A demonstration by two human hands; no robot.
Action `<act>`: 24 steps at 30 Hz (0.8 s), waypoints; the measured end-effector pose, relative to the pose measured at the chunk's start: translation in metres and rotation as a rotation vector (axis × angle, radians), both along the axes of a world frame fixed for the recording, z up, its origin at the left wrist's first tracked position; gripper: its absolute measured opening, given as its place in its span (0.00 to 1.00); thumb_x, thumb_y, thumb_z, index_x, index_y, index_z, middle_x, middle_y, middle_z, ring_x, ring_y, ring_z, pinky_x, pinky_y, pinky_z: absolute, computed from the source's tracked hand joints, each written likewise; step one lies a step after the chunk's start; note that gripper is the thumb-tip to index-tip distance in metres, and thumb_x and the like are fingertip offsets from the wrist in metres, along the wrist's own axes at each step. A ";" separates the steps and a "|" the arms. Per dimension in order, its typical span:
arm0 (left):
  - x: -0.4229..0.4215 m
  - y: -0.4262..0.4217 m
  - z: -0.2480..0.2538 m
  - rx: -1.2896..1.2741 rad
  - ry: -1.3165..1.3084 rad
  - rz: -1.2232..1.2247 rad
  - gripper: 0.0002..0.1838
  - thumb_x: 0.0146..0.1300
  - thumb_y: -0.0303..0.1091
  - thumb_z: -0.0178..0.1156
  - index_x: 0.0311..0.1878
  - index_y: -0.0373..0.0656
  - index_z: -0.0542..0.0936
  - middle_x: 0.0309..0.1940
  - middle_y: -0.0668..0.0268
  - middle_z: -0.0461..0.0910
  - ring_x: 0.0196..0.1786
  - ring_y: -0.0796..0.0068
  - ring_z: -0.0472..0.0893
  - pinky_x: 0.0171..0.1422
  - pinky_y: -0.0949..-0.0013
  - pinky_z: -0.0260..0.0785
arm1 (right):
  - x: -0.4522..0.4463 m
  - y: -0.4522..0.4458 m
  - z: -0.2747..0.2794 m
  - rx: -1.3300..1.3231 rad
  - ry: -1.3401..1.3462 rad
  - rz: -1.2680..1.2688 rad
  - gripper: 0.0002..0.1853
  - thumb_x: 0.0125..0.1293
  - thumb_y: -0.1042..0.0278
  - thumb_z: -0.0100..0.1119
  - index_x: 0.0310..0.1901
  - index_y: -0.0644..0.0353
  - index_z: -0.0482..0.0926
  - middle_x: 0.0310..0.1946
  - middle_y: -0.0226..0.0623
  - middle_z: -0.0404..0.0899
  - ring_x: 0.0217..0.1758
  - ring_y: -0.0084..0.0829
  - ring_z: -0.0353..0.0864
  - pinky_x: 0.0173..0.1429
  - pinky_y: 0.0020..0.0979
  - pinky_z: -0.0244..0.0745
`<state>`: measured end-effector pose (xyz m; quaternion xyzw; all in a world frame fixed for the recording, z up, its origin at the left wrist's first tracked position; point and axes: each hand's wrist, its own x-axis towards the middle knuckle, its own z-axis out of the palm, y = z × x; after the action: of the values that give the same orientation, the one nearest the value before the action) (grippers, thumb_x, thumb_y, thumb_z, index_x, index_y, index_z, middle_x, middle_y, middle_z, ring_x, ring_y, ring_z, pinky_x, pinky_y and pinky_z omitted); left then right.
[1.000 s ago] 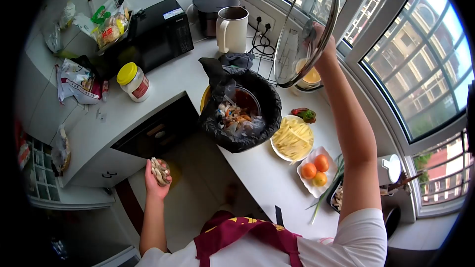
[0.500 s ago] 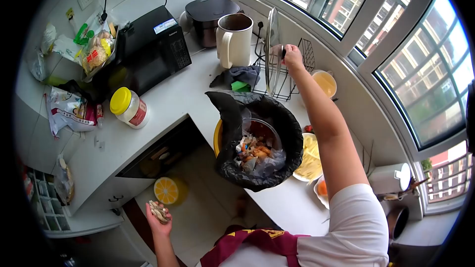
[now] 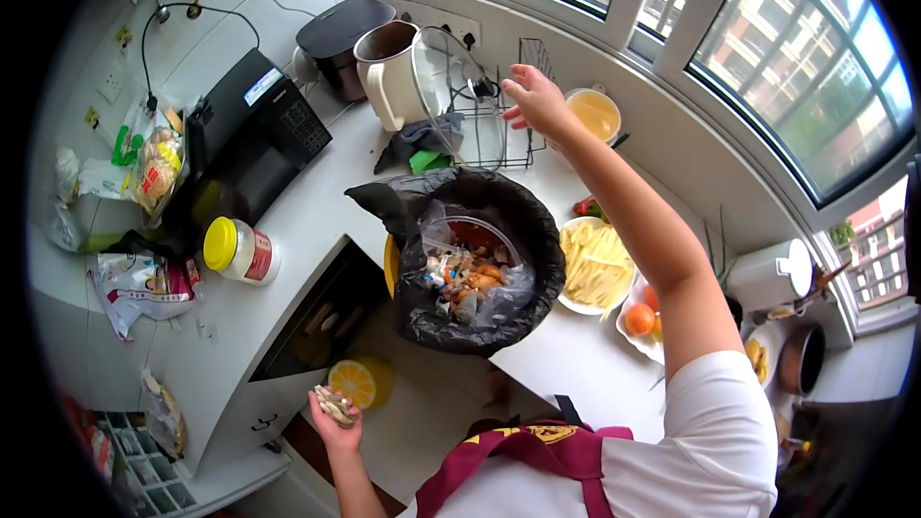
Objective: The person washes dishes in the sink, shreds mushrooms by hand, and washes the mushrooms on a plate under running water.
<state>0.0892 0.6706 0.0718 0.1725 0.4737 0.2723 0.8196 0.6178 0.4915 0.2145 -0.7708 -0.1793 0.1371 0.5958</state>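
Note:
My left hand (image 3: 338,429) is closed around a small handful of pale, whitish-brown pieces (image 3: 335,405), whose kind I cannot make out. It is held low over the floor, beside the cabinet. My right hand (image 3: 539,105) is stretched over the black wire rack (image 3: 519,152) with its fingers apart and nothing in them. Just left of those fingers, a glass lid (image 3: 436,62) with a dark knob leans upright in the rack. Between my arms is a bin lined with a black bag (image 3: 539,273), with food scraps and clear plastic inside.
A plate of pale cut strips (image 3: 595,264) and a dish of tomatoes (image 3: 640,319) stand under my right arm. A cup of yellowish liquid (image 3: 595,115) is near the window. The white jug (image 3: 386,77), microwave (image 3: 259,125) and yellow-lidded jar (image 3: 240,251) line the counter.
My right hand has let go of the glass lid's knob and opened; the lid now leans in the rack. My left hand still holds the pale pieces. The view has shifted.

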 end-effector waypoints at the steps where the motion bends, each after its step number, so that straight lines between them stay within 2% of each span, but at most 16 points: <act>1: 0.007 -0.004 0.000 0.001 0.003 -0.029 0.17 0.66 0.55 0.48 0.37 0.52 0.72 0.27 0.73 0.71 0.25 0.76 0.71 0.23 0.77 0.60 | -0.016 -0.027 0.009 0.060 0.002 0.058 0.24 0.67 0.62 0.52 0.61 0.62 0.64 0.57 0.45 0.69 0.30 0.27 0.80 0.30 0.27 0.77; 4: 0.015 -0.014 -0.012 -0.024 0.009 -0.207 0.17 0.66 0.55 0.48 0.37 0.52 0.73 0.27 0.72 0.72 0.25 0.75 0.71 0.23 0.76 0.62 | -0.070 -0.133 0.032 0.108 -0.042 0.109 0.22 0.67 0.63 0.52 0.60 0.60 0.66 0.56 0.40 0.70 0.32 0.23 0.79 0.32 0.24 0.76; 6: 0.022 -0.031 -0.016 -0.064 0.033 -0.368 0.18 0.66 0.56 0.47 0.37 0.52 0.72 0.28 0.71 0.72 0.26 0.75 0.70 0.24 0.75 0.61 | -0.108 -0.217 0.037 0.076 -0.012 0.029 0.19 0.68 0.63 0.50 0.58 0.60 0.68 0.53 0.38 0.73 0.33 0.22 0.78 0.34 0.22 0.75; 8: 0.031 -0.060 -0.020 -0.144 -0.003 -0.600 0.19 0.66 0.57 0.45 0.37 0.51 0.73 0.27 0.69 0.73 0.25 0.73 0.70 0.24 0.74 0.61 | -0.153 -0.309 0.034 0.067 0.052 -0.122 0.17 0.69 0.63 0.49 0.56 0.61 0.70 0.49 0.35 0.75 0.34 0.19 0.77 0.35 0.20 0.74; 11: 0.048 -0.121 -0.022 -0.221 -0.014 -0.907 0.20 0.66 0.57 0.45 0.37 0.49 0.73 0.26 0.68 0.73 0.25 0.72 0.70 0.25 0.73 0.61 | -0.242 -0.455 0.011 0.049 0.083 -0.480 0.15 0.70 0.64 0.47 0.53 0.61 0.73 0.43 0.34 0.78 0.32 0.17 0.76 0.34 0.19 0.72; 14: 0.076 -0.205 -0.023 -0.228 -0.123 -1.171 0.21 0.67 0.55 0.44 0.37 0.47 0.73 0.26 0.65 0.74 0.25 0.70 0.70 0.24 0.72 0.61 | -0.363 -0.579 0.004 0.022 0.139 -0.902 0.13 0.69 0.64 0.48 0.51 0.60 0.74 0.39 0.33 0.79 0.30 0.16 0.76 0.31 0.17 0.71; 18: 0.084 -0.345 -0.010 -0.243 -0.266 -1.333 0.20 0.69 0.54 0.42 0.39 0.47 0.73 0.28 0.65 0.72 0.24 0.72 0.67 0.22 0.73 0.59 | -0.524 -0.714 -0.003 0.204 0.129 -1.196 0.12 0.70 0.63 0.48 0.50 0.59 0.74 0.36 0.31 0.79 0.27 0.14 0.75 0.28 0.15 0.70; 21: 0.075 -0.449 -0.004 -0.292 -0.341 -1.481 0.20 0.69 0.55 0.41 0.41 0.48 0.72 0.29 0.65 0.72 0.24 0.74 0.67 0.21 0.75 0.57 | -0.629 -0.772 -0.006 0.194 0.128 -1.331 0.12 0.69 0.64 0.48 0.47 0.60 0.75 0.36 0.30 0.79 0.29 0.15 0.75 0.33 0.18 0.70; 23: 0.072 -0.516 0.000 -0.354 -0.377 -1.632 0.21 0.70 0.55 0.39 0.41 0.49 0.72 0.30 0.66 0.72 0.24 0.74 0.66 0.21 0.76 0.57 | -0.700 -0.798 -0.002 0.162 0.118 -1.329 0.11 0.69 0.66 0.49 0.46 0.61 0.76 0.35 0.30 0.79 0.30 0.16 0.75 0.34 0.19 0.71; 24: 0.069 -0.551 0.016 -0.375 -0.369 -1.684 0.21 0.70 0.56 0.38 0.42 0.49 0.71 0.30 0.66 0.72 0.23 0.75 0.66 0.21 0.75 0.58 | -0.733 -0.818 0.017 0.100 0.147 -1.297 0.11 0.68 0.66 0.49 0.46 0.61 0.76 0.35 0.31 0.79 0.31 0.17 0.75 0.34 0.19 0.71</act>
<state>0.1580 0.1195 0.0878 0.2802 0.0863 -0.4809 0.8263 -0.1157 -0.3263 0.2317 -0.6824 0.3569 -0.2060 0.6037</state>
